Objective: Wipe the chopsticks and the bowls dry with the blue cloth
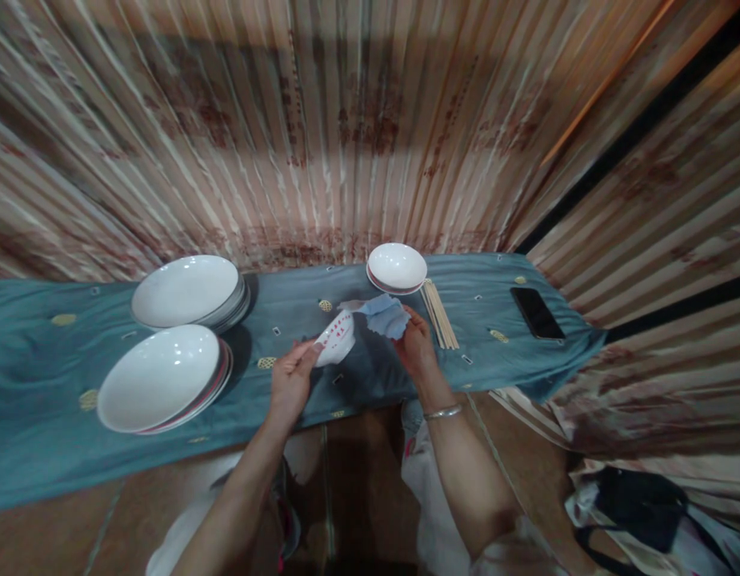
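My left hand (293, 376) is closed on the edge of a small white bowl (336, 342) with red marks on its outside, tilted on its side above the table. In my right hand (415, 340) a light blue cloth (386, 318) with a wavy edge is gripped; it hangs just right of the bowl. Whether the cloth touches the bowl's far edge I cannot tell. Behind the cloth stands a short stack of small white bowls (397, 267). A bundle of wooden chopsticks (440, 314) lies to the right of my right hand.
Two stacks of larger white dishes, a rear stack (186, 292) and a front stack (159, 380), stand at the left on the blue-green tablecloth (255, 400). A black phone (536, 313) lies at the right. Pleated curtains (358, 144) hang behind. A dark bag (639, 508) is at the lower right.
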Action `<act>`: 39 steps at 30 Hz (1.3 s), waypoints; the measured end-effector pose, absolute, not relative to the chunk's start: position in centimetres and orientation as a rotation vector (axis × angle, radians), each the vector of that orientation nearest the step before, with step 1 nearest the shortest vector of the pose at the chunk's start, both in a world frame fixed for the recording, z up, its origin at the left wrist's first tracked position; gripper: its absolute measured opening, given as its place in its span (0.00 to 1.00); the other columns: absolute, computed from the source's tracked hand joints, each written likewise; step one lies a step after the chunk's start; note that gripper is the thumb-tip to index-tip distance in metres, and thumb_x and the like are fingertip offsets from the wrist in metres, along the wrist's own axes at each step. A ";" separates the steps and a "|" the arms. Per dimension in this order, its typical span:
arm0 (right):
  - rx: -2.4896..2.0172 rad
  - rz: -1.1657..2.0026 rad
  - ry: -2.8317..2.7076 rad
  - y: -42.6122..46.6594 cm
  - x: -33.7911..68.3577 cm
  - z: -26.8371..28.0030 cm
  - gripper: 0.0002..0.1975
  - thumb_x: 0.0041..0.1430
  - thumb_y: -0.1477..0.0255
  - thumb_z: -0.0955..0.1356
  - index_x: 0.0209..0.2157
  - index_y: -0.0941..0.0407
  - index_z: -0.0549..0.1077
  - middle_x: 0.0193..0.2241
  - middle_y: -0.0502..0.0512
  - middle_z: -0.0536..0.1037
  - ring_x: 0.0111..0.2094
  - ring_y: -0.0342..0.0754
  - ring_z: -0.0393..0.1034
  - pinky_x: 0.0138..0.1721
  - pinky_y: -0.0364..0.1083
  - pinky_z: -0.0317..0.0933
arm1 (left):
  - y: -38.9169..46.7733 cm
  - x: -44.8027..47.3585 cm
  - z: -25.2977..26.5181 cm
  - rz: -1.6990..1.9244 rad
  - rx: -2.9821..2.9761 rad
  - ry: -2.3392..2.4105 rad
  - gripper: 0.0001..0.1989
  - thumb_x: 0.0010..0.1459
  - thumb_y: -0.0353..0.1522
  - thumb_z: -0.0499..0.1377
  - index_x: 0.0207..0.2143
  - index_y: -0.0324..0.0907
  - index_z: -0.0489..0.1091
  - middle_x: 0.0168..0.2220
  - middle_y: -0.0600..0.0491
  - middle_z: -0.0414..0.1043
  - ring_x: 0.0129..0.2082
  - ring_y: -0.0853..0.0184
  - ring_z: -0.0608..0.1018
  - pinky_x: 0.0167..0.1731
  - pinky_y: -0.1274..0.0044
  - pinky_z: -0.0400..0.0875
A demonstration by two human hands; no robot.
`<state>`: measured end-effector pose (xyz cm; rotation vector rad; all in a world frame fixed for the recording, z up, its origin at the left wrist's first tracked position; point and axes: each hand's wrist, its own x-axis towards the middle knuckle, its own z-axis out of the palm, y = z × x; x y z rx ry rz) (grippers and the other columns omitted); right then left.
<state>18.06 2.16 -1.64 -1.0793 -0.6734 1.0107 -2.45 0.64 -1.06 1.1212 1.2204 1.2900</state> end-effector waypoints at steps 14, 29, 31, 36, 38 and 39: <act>-1.165 0.111 -1.904 -2.1 13.3 1.4 0.20 0.64 0.77 0.58 0.55 0.57 0.68 0.61 0.64 0.64 0.65 0.51 0.55 0.63 0.55 0.55 | -0.1 -1.5 0.1 1.227 0.526 0.817 0.13 0.42 0.36 0.71 0.29 0.38 0.77 0.26 0.53 0.80 0.24 0.70 0.78 0.30 0.79 0.73; -1.240 -0.112 -2.065 -1.2 9.6 0.1 0.25 0.65 0.71 0.60 0.62 0.63 0.60 0.64 0.70 0.59 0.69 0.59 0.41 0.64 0.63 0.48 | -0.2 -2.0 -0.9 1.273 0.400 0.754 0.08 0.41 0.28 0.69 0.28 0.39 0.77 0.30 0.52 0.81 0.31 0.68 0.80 0.37 0.79 0.71; -1.233 -0.107 -2.122 -1.2 9.6 0.1 0.24 0.64 0.72 0.60 0.61 0.62 0.62 0.64 0.68 0.60 0.69 0.58 0.43 0.64 0.61 0.49 | -0.1 -2.2 -1.1 1.289 0.362 0.755 0.06 0.42 0.28 0.68 0.27 0.39 0.77 0.29 0.53 0.80 0.31 0.69 0.79 0.38 0.79 0.71; -1.272 -0.075 -2.048 -0.4 10.0 0.3 0.24 0.60 0.75 0.60 0.58 0.60 0.65 0.63 0.63 0.63 0.68 0.54 0.47 0.65 0.59 0.45 | 0.0 -2.4 -0.9 1.249 0.371 0.741 0.05 0.43 0.28 0.68 0.26 0.38 0.77 0.28 0.53 0.79 0.28 0.71 0.78 0.35 0.80 0.70; -1.284 -0.013 -1.999 0.1 10.5 0.4 0.25 0.59 0.76 0.59 0.58 0.60 0.65 0.62 0.63 0.64 0.67 0.53 0.49 0.65 0.58 0.45 | 0.1 -2.4 -0.8 1.240 0.386 0.729 0.05 0.44 0.29 0.68 0.25 0.37 0.77 0.27 0.53 0.79 0.27 0.70 0.77 0.33 0.79 0.70; -1.290 0.029 -1.976 0.4 10.7 0.4 0.25 0.59 0.76 0.58 0.58 0.60 0.65 0.62 0.63 0.64 0.66 0.52 0.51 0.65 0.57 0.46 | 0.1 -2.3 -0.7 1.245 0.390 0.728 0.05 0.44 0.29 0.68 0.25 0.37 0.77 0.27 0.53 0.79 0.27 0.70 0.77 0.33 0.79 0.70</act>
